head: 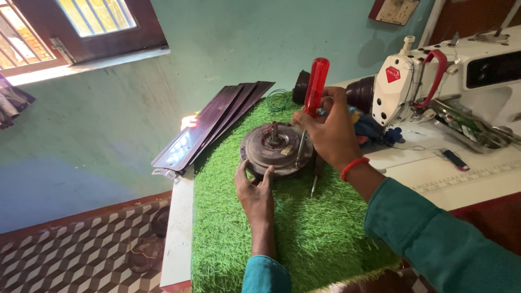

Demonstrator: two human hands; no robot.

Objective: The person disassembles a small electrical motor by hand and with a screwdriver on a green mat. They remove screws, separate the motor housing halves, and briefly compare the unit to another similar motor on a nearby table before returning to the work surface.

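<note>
**Two hands on a round motor housing, screwdriver upright**

Nearest, two teal sleeves reach over a mat of coarse green artificial grass (304, 233) covering the surface. The left hand (255, 196) lies flat, its grip spread, fingers curled against the near rim of a round, dull grey metal motor housing (274, 149) that sits on the grass toward the far middle of the mat. The right hand (328, 133), a red band at the wrist, has its grip pressed together around a screwdriver (313, 97) with a smooth, translucent red handle; the shaft runs down to the housing's right side. A second slim tool (315, 182) lies on the grass just beside the housing. Beyond, three long, flat, dark maroon blades (211, 125) lie stacked at the mat's left edge, near a small coil of green wire (278, 100). To the right stands a white sewing machine (434, 87) bearing a red hexagonal badge.
</note>
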